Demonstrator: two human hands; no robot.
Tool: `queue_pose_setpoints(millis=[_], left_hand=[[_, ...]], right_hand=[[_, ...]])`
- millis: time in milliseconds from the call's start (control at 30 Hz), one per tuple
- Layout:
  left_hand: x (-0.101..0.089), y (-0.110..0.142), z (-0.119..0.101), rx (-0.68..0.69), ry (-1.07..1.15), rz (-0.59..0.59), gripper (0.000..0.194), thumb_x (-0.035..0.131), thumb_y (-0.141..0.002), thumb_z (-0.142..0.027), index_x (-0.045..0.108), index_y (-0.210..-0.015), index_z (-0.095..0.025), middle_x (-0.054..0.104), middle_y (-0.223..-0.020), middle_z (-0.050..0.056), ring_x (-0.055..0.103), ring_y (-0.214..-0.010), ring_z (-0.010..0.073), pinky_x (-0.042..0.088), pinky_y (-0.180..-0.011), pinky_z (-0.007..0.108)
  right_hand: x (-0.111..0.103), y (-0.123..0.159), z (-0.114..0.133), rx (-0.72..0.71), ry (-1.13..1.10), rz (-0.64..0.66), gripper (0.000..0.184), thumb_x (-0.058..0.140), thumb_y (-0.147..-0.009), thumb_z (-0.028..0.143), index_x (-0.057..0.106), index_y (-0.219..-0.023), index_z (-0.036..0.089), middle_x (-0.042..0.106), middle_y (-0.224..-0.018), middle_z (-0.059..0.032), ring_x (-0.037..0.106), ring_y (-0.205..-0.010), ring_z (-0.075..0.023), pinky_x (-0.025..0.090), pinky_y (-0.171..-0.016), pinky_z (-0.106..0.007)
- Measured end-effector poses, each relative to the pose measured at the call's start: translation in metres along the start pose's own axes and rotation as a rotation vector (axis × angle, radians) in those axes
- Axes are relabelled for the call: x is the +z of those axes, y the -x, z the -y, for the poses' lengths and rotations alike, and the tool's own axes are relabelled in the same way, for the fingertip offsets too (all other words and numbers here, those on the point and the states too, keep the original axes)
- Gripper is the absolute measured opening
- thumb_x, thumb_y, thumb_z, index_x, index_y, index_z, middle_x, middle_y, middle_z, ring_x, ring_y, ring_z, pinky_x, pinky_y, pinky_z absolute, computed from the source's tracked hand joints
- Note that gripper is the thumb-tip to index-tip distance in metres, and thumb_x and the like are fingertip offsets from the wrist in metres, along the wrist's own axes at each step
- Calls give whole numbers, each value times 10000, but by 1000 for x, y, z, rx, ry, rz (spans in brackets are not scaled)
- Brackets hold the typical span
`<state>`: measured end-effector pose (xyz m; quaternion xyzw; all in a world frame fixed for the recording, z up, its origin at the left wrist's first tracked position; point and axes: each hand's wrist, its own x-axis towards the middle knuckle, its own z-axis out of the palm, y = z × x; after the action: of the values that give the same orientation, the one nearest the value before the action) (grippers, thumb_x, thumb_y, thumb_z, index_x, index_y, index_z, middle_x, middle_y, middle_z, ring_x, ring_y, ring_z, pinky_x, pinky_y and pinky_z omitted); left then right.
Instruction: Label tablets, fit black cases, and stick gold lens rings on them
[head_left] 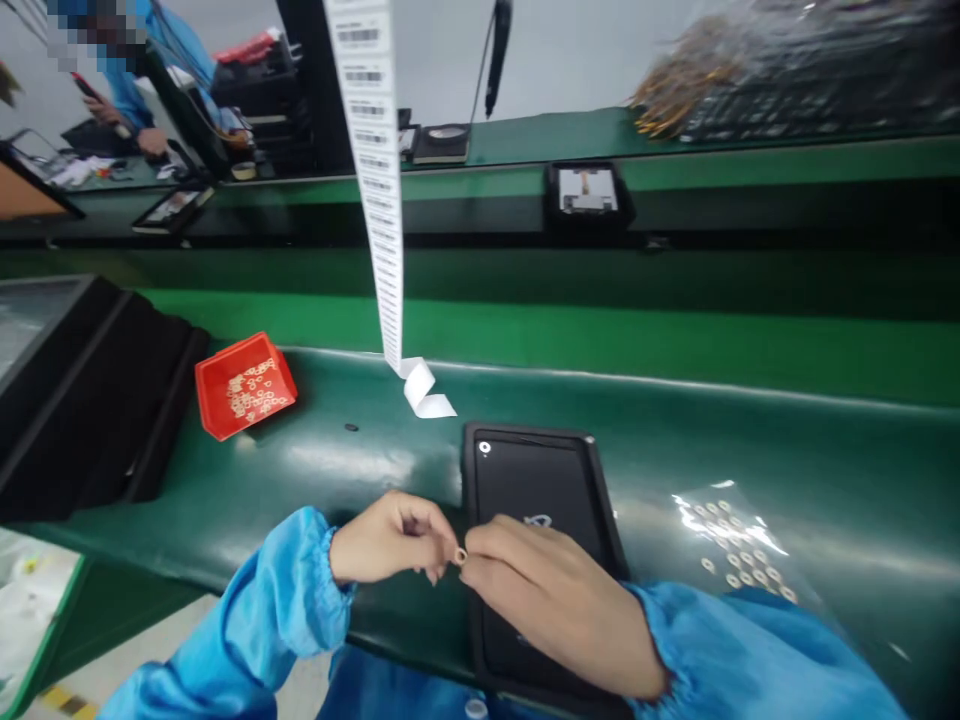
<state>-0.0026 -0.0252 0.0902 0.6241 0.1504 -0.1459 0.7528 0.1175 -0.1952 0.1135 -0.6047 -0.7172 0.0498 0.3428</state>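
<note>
A black tablet-like device (541,480) in a thick black frame lies on the green bench in front of me. My left hand (390,538) and my right hand (555,595) meet at the device's left edge. Both pinch a small pale ring (460,555) between their fingertips. My right hand rests on the device's dark face. A small round ring mark (484,448) sits at the device's upper left corner. Both my arms wear blue sleeves.
A red tray (244,387) with several small rings sits to the left. A clear bag of rings (739,555) lies at the right. A strip of barcode labels (377,180) hangs down to the bench. Black foam trays (82,400) sit far left. Another person (124,80) works across the line.
</note>
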Motion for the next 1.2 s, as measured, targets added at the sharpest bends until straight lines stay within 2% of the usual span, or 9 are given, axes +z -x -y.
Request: queue_pose_setpoints(millis=[100, 200, 300, 367, 467, 533, 600, 1000, 1200], left_hand=[[-54, 28, -5, 83, -141, -265, 190, 616, -790, -351, 669, -790, -169, 645, -671, 34, 588, -579, 138, 477, -566, 238], [-130, 64, -13, 411, -974, -1173, 332, 636, -802, -494, 667, -706, -178, 645, -715, 25, 591, -689, 182, 517, -750, 341], [-180, 69, -16, 549, -1266, -1456, 481, 750, -725, -502, 513, -496, -152, 517, -608, 12, 475, -633, 164, 468, -856, 453], [-172, 50, -12, 669, -1397, -1242, 288, 698, -827, -331, 574, -635, -155, 602, -758, 22, 561, -765, 190, 471, -846, 377], [-112, 7, -2, 777, -1362, -782, 64, 574, -915, -189, 618, -933, -147, 633, -968, 82, 599, -927, 221, 479, -849, 347], [-71, -23, 7, 784, -1341, -453, 272, 424, -956, -77, 583, -1162, -155, 629, -1126, 97, 589, -1058, 209, 475, -909, 325], [-45, -48, 15, 829, -1373, -293, 320, 386, -962, -65, 577, -1205, -148, 605, -1242, 105, 547, -1167, 233, 466, -947, 353], [-32, -78, 33, 784, -1415, -245, 346, 345, -914, -12, 562, -1168, -105, 489, -1424, 127, 444, -1324, 267, 438, -1000, 428], [-28, -80, 35, 725, -1324, -254, 322, 359, -902, -9, 547, -1138, -123, 480, -1434, 121, 392, -1369, 235, 428, -1026, 417]], right_hand=[[3, -8, -14, 32, -23, -105, 233, 343, -1031, 175, 552, -930, 177, 601, -892, -30, 522, -748, -140, 445, -658, -268], [4, -5, -49, 288, -110, -202, 84, 473, -983, 156, 529, -929, 188, 558, -991, -51, 556, -910, -149, 467, -799, -268], [5, 8, -87, 512, -186, -187, 116, 483, -937, 105, 511, -857, 183, 523, -1000, -65, 540, -914, -160, 466, -849, -309], [8, 16, -104, 576, -221, -149, 129, 471, -924, 92, 492, -832, 180, 511, -987, -67, 530, -903, -164, 461, -859, -330], [15, 17, -111, 597, -225, -99, 135, 429, -930, 83, 464, -845, 181, 492, -994, -70, 517, -926, -170, 447, -883, -354], [19, 12, -109, 621, -197, -61, 129, 420, -939, 94, 454, -854, 184, 486, -1014, -67, 514, -930, -170, 447, -887, -361], [21, 6, -106, 644, -146, -11, 114, 434, -943, 110, 457, -860, 185, 488, -1037, -65, 517, -943, -174, 458, -875, -360], [23, -4, -101, 616, 133, 95, 131, 424, -970, 139, 520, -881, 154, 512, -1027, -82, 534, -870, -171, 443, -622, -276], [23, 2, -102, 630, 69, 0, 207, 460, -928, 79, 525, -1111, 149, 533, -1129, -105, 585, -990, -206, 546, -758, -343]])
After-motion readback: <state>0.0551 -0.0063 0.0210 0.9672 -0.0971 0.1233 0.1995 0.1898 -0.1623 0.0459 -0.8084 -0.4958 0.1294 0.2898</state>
